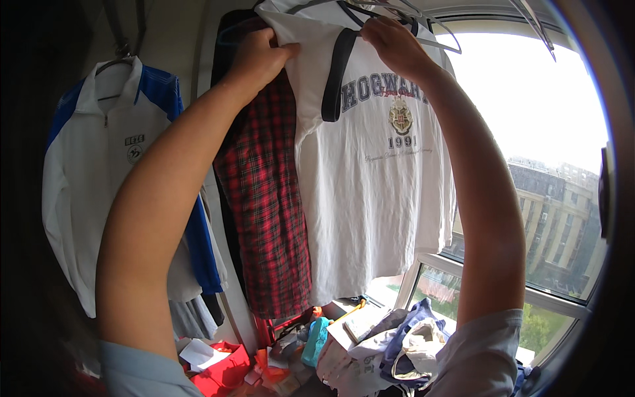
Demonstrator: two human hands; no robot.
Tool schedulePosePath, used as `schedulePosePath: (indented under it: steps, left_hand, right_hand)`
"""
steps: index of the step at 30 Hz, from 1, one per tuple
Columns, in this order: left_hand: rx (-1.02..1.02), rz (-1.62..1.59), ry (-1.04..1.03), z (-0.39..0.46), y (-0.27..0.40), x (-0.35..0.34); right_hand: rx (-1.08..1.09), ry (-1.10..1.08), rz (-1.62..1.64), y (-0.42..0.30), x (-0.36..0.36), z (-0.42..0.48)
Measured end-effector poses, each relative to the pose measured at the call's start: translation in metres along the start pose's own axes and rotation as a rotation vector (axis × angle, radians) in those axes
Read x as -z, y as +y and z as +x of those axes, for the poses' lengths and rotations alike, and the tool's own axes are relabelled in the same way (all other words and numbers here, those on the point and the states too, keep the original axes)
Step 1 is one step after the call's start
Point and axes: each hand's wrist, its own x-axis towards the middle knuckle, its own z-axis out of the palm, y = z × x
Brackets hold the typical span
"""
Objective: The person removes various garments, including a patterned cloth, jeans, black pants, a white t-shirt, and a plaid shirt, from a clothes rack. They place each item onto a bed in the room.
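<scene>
A white T-shirt (362, 198) with dark sleeve trim and a printed crest hangs upright before me. My left hand (268, 57) pinches its white sleeve near the shoulder. At the dark-banded edge of that sleeve, my right hand (389, 42) grips the fabric, its fingertips partly hidden. A pale hanger (449, 42) shows behind my right hand. Directly left of the T-shirt hangs a red and black plaid garment (268, 198), partly covered by it.
A white and blue zip jacket (94, 164) hangs at the left. Below lie a heap of clothes (402, 347), a turquoise object (315, 342) and a red container (223, 372) with papers. A window frame (496, 278) stands at the right, and more hangers are overhead.
</scene>
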Motion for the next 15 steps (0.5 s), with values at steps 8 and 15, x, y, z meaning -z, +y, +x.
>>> schedulePosePath:
  steps: [8,15]
  left_hand:
    - [0.128,-0.097,0.072,-0.028,-0.004,0.028]
    - [-0.422,0.528,0.577,0.011,0.0,0.054]
  right_hand:
    - [-0.098,0.299,0.106,0.021,0.009,-0.026]
    - [-0.486,0.749,0.882,0.07,0.02,-0.059]
